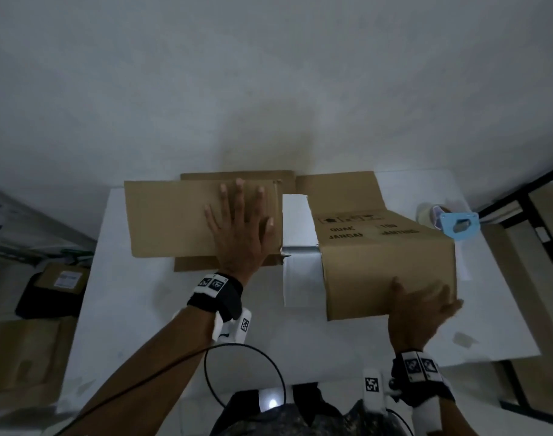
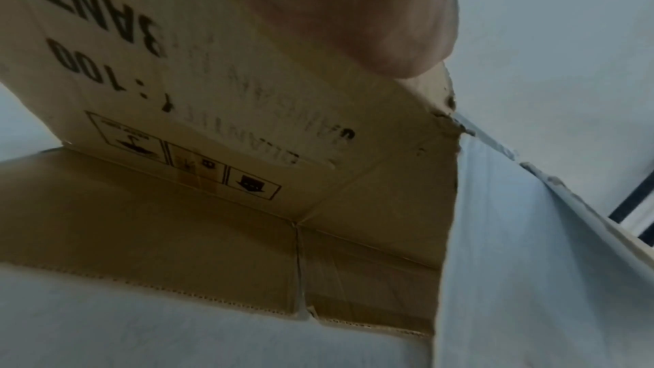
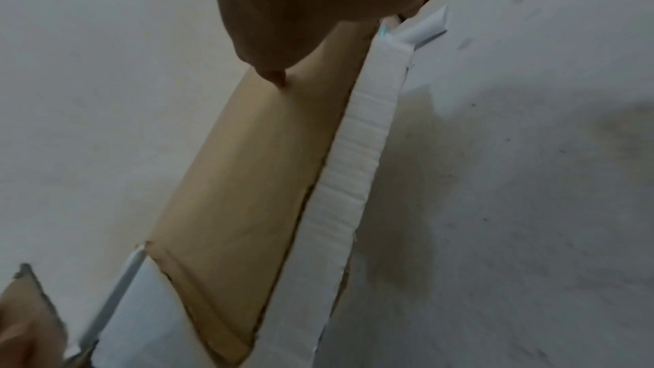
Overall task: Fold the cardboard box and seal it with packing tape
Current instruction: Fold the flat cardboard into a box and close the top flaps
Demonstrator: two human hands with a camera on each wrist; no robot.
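A flattened brown cardboard box (image 1: 203, 215) lies on the white table (image 1: 137, 309). My left hand (image 1: 240, 228) presses flat on its plain left panel, fingers spread. The right panel (image 1: 385, 256), printed with black text and symbols, is tilted up off the table. My right hand (image 1: 423, 313) grips its near edge, thumb on top. Between the two panels shows a pale strip (image 1: 297, 215) crossed by silvery tape (image 1: 300, 251). The printed panel (image 2: 198, 111) also stands raised over a flat flap in the left wrist view. A blue tape dispenser (image 1: 457, 226) sits at the table's far right.
The wall rises right behind the table. On the floor at the left are a labelled box (image 1: 64, 278) and flat cardboard (image 1: 23, 357). A black cable loop (image 1: 243, 372) hangs near my body. A black frame (image 1: 520, 199) stands at the right.
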